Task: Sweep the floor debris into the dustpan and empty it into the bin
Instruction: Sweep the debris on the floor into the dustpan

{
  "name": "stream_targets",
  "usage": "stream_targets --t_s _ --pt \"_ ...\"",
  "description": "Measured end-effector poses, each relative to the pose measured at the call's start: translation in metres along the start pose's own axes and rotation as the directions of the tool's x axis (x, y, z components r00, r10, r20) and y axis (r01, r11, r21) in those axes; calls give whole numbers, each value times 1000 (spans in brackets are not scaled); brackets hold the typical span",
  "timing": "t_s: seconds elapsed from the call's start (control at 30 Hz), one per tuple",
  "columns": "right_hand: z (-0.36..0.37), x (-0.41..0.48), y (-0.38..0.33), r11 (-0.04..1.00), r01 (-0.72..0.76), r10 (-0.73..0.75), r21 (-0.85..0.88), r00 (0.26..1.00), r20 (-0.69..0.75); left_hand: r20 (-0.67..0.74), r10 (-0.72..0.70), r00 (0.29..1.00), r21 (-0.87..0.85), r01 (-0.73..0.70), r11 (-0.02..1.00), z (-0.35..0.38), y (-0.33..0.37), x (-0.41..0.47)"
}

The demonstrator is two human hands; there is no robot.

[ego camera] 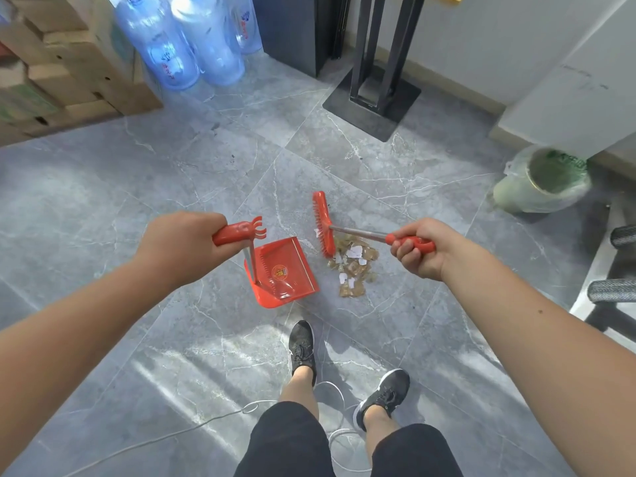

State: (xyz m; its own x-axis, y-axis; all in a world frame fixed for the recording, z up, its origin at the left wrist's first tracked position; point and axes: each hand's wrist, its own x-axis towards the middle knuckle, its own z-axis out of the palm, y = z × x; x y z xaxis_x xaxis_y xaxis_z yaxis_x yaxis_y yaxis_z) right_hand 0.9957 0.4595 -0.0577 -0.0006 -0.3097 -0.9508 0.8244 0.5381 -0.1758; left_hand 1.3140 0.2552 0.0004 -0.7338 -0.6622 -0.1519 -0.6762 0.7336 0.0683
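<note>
My left hand [179, 244] grips the red handle of a long-handled red dustpan [284, 270], whose pan rests on the grey tiled floor with its open side facing right. My right hand [421, 247] grips the red handle of a red broom [323, 223]; its head sits on the floor at the far edge of the debris. The debris [354, 265], a pile of tan wrappers and white paper scraps, lies just right of the pan's mouth. The bin [545, 180], lined with a pale green bag, stands at the right near the wall.
Large water bottles [192, 39] and stacked cardboard boxes [58, 63] stand at the back left. A black metal stand base [373, 94] is behind the debris. Chair legs [609, 290] reach in from the right. My feet [303, 346] and a white cable [330, 438] are below.
</note>
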Motion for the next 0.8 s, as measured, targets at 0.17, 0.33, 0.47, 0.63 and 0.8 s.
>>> stream_targets --t_s 0.17,0.33,0.47,0.63,0.8 --pt "6 -6 -6 996 -2 3 85 1000 -17 18 -16 1000 -12 16 1000 6 -12 8" --pt "-3 -29 12 990 -36 41 136 999 -32 35 -38 999 -5 38 999 5 -23 15" --pt "-14 -50 31 985 -71 78 154 996 -40 44 -49 998 5 49 999 4 -31 20" --pt "3 -59 34 998 -45 48 52 998 -48 42 -38 998 7 38 999 6 -31 25" --pt "39 -36 21 983 68 -86 -169 991 -103 31 -34 999 11 34 999 10 -27 28"
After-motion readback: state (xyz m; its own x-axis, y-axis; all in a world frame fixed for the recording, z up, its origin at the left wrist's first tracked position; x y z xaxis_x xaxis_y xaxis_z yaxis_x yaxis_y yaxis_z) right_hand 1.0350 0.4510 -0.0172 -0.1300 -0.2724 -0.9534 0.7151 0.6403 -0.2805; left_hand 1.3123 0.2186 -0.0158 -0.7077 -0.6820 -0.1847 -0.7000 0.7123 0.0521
